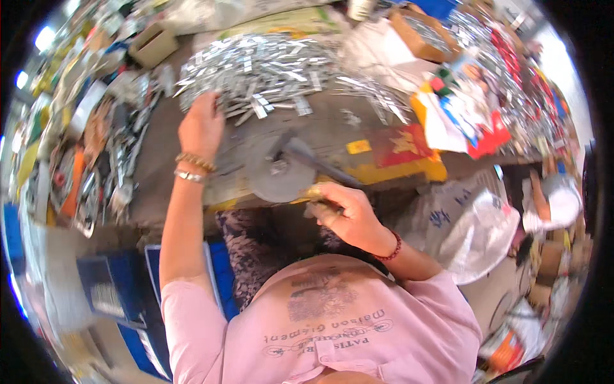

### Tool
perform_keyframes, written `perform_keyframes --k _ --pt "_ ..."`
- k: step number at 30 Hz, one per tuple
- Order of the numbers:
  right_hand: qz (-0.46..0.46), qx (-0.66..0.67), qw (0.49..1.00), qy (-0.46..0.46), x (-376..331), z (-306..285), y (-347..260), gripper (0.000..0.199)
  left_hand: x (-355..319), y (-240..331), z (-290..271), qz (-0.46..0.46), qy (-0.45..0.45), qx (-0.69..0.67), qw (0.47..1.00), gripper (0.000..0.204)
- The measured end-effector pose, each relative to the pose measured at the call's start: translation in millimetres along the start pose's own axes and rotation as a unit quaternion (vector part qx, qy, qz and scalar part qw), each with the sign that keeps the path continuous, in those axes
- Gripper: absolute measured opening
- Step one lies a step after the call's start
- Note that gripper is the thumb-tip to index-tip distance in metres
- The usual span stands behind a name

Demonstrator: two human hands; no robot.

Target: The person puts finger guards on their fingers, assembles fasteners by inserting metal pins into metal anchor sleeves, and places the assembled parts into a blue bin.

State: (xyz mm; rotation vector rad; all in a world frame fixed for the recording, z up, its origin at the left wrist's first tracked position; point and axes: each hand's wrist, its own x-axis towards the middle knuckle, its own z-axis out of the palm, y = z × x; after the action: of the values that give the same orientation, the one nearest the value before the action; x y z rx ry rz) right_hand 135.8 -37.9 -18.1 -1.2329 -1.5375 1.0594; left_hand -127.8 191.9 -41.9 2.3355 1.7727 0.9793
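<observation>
My left hand (201,127) reaches forward to the near edge of a big heap of shiny metal strips (268,70) on the worn workbench (332,125); its fingers are down among the strips, and whether they hold one is hidden. My right hand (348,214) is closed around the wooden handle of a hammer (313,160). The hammer's dark head rests over a round grey metal block (276,173) at the bench's front edge. A few loose strips (348,117) lie between the heap and the block.
More metal strips and scrap (102,160) line the left side. A cardboard box (152,43) stands at the back left, another box of metal pieces (425,35) at the back right. Coloured papers (460,121) and a white sack (476,230) lie on the right.
</observation>
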Motion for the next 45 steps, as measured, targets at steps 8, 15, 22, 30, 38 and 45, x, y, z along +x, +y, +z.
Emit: perform_keyframes --k 8,15,22,30,38,45 --pt "-0.057 -0.190 0.963 0.183 29 -76 11 0.031 -1 4 -21 -0.076 -0.042 -0.082 0.993 0.038" --pt "-0.085 -0.438 0.867 0.220 101 -144 56 0.029 -17 3 -20 -0.015 -0.038 -0.102 0.994 0.030" --pt "-0.097 -0.530 0.821 0.191 191 -172 80 0.038 -5 11 -11 -0.007 -0.041 0.050 0.998 0.033" --pt "-0.025 -0.539 0.842 0.018 217 -165 83 0.048 -8 4 -10 -0.046 -0.055 0.052 0.996 0.028" --pt "-0.017 -0.535 0.845 -0.001 155 -175 59 0.042 -34 30 -47 -0.018 -0.083 -0.112 0.990 0.022" --pt "-0.033 -0.526 0.850 -0.031 114 -186 46 0.044 -78 59 -70 0.026 -0.172 -0.207 0.963 0.020"
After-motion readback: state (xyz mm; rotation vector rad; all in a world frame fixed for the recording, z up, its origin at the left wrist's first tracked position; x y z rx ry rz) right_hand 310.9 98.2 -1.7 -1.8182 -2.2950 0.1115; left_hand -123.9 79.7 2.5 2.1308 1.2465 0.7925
